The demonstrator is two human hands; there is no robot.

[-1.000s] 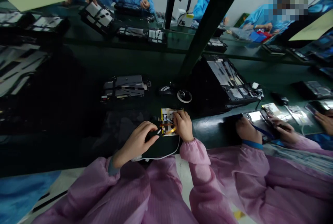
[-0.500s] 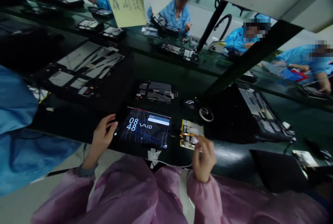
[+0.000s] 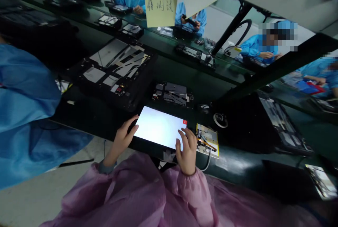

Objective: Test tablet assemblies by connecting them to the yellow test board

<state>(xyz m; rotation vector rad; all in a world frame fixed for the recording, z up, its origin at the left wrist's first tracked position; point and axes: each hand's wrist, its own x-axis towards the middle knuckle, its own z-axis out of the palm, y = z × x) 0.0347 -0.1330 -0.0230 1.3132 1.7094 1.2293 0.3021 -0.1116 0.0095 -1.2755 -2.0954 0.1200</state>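
Note:
A tablet (image 3: 158, 126) lies flat on the dark green bench before me, its screen lit almost wholly white with a small red patch at the far right corner. My left hand (image 3: 124, 135) is at its left edge, thumb and fingers apart around the near-left side; whether it grips cannot be told. Over the right part of the screen is my right hand (image 3: 188, 147), fingers spread and slightly bent, holding nothing. Just right of that hand lies a yellow-edged flat component (image 3: 211, 137) with an orange ribbon cable (image 3: 207, 145). A white cable (image 3: 207, 165) curves below it.
Behind the tablet sits an opened device (image 3: 173, 93), with a mouse (image 3: 204, 108) and round white-rimmed object (image 3: 220, 120) nearby. Stacked device parts stand left (image 3: 116, 65) and right (image 3: 285, 125). A blue sleeve (image 3: 26, 82) is close on my left; several people work across the bench.
The screen has gone from a clock display with VAIO lettering to white. My right hand has moved left from the yellow-edged component to the screen. My left hand is nearer the tablet. The view has shifted.

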